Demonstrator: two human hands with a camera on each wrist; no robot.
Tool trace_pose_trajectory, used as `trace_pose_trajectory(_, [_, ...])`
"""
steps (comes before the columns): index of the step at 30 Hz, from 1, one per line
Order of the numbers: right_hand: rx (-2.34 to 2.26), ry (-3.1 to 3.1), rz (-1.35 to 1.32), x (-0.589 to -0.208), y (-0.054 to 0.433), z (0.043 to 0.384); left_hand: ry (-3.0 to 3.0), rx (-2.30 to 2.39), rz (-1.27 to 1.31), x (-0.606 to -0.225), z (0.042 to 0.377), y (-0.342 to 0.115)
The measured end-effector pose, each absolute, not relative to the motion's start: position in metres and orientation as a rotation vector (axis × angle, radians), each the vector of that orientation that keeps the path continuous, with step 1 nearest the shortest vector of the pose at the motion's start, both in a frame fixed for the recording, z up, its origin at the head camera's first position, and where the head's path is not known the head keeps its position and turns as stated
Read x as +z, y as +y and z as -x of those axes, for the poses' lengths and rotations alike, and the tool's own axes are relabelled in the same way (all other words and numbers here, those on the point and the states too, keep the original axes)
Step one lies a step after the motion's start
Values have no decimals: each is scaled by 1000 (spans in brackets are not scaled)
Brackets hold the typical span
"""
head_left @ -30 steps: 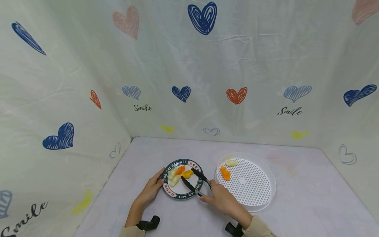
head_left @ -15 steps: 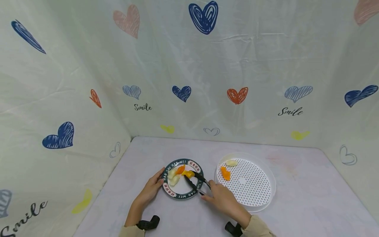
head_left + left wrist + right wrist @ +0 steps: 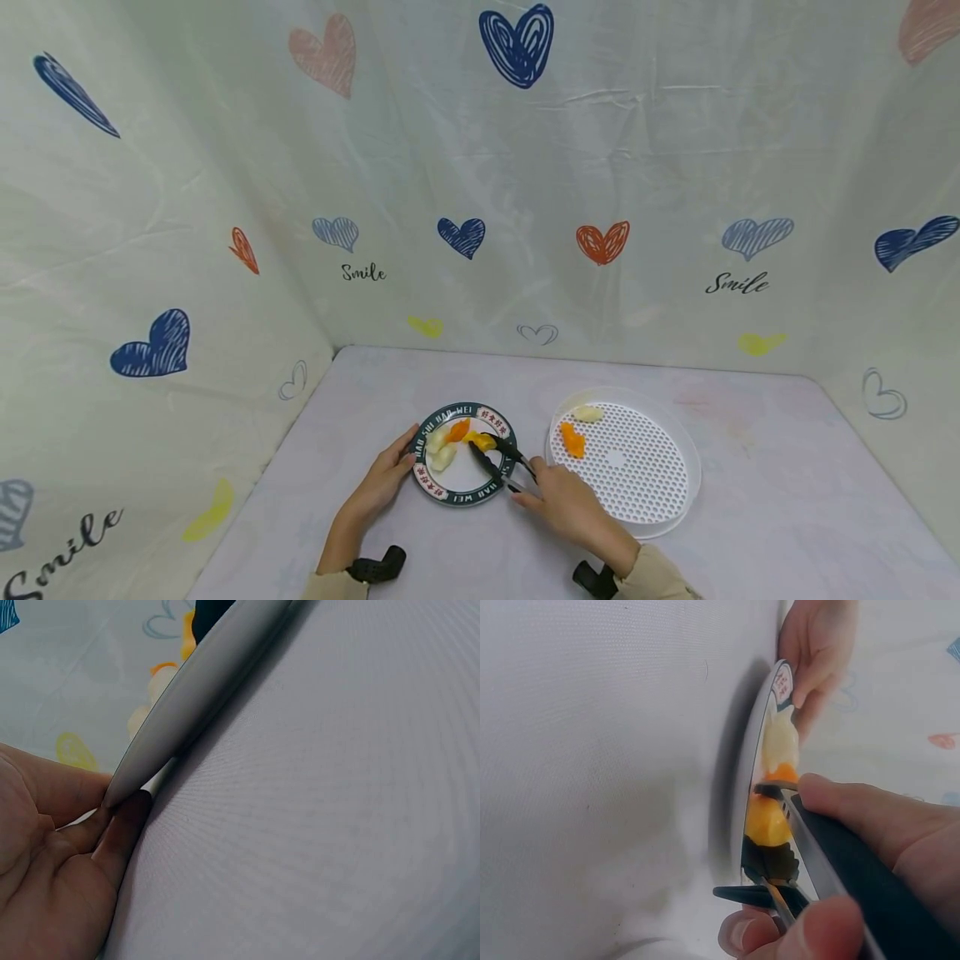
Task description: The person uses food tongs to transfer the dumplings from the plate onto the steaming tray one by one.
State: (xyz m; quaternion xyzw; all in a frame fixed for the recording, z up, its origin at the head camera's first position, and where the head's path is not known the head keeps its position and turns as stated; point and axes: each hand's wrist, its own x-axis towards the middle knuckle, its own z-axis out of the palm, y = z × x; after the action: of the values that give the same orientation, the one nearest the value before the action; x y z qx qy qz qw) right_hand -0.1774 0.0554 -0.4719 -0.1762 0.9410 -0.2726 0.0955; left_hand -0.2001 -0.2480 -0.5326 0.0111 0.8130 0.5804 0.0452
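Note:
My left hand (image 3: 386,475) pinches the left rim of a round white plate (image 3: 450,498) with a dark green lettered border; the left wrist view has its fingers (image 3: 124,829) at the rim's underside. In my right hand (image 3: 566,500) are black-tipped metal tongs (image 3: 489,467), reaching over the plate's right side. Their tips lie on either side of a glossy yellow lump of food (image 3: 768,821), close against it. An orange lump (image 3: 458,430) and several pale, dumpling-like lumps (image 3: 442,457) sit on the plate's left half.
To the right stands a round white perforated tray (image 3: 645,467) with a clear rim. It carries an orange lump (image 3: 573,440) and a pale lump (image 3: 588,413) near its left edge. A heart-printed curtain (image 3: 536,275) hangs behind the table (image 3: 780,475).
The tongs' tips have come closer together around the yellow lump, which has shifted slightly to the right. My left hand and the plate stay in place.

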Motion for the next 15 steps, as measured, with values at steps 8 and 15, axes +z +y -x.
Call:
trace_pose_trajectory(8, [-825, 2782, 533, -463, 60, 174, 2501, 1744, -29, -535, 203, -248])
trace_pose_trajectory(15, [-900, 2725, 490, -449, 68, 168, 2500, 1748, -43, -533, 201, -248])
